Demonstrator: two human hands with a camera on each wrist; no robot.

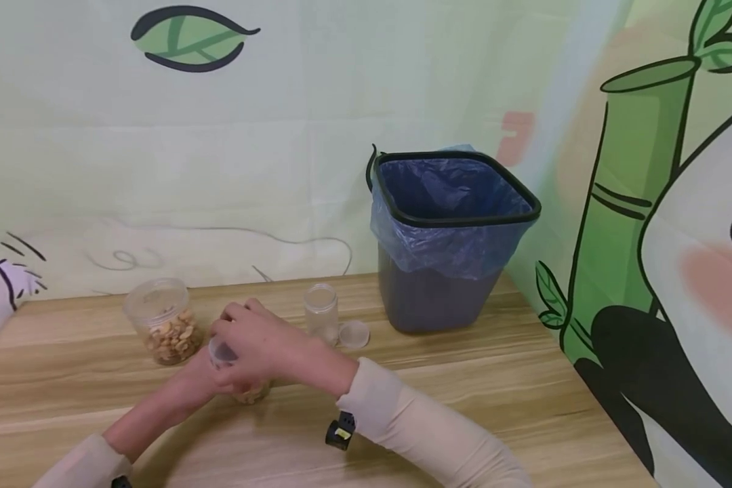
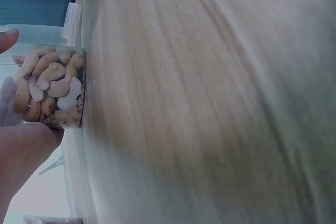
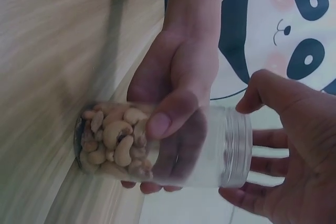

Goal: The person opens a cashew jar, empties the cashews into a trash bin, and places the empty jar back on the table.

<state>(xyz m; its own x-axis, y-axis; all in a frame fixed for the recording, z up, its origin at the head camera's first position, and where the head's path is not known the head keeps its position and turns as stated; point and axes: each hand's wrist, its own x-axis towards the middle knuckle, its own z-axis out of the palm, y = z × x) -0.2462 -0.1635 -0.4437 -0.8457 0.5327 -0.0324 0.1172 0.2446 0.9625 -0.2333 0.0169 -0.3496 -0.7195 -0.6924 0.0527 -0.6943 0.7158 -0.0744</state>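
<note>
My left hand wraps round a clear jar partly filled with cashew nuts, its thumb lying across the front wall. My right hand comes over the top from the other side and grips the jar's clear ridged lid between thumb and fingers. The jar stands nearly upright at the tabletop. In the head view, the hands hide most of it. The left wrist view shows the nuts low in the jar, close to the wood.
A larger clear jar of nuts stands at the back left. Behind the right wrist are a small clear jar and a loose round lid. A bin with a blue liner stands against the printed backdrop on the wooden table.
</note>
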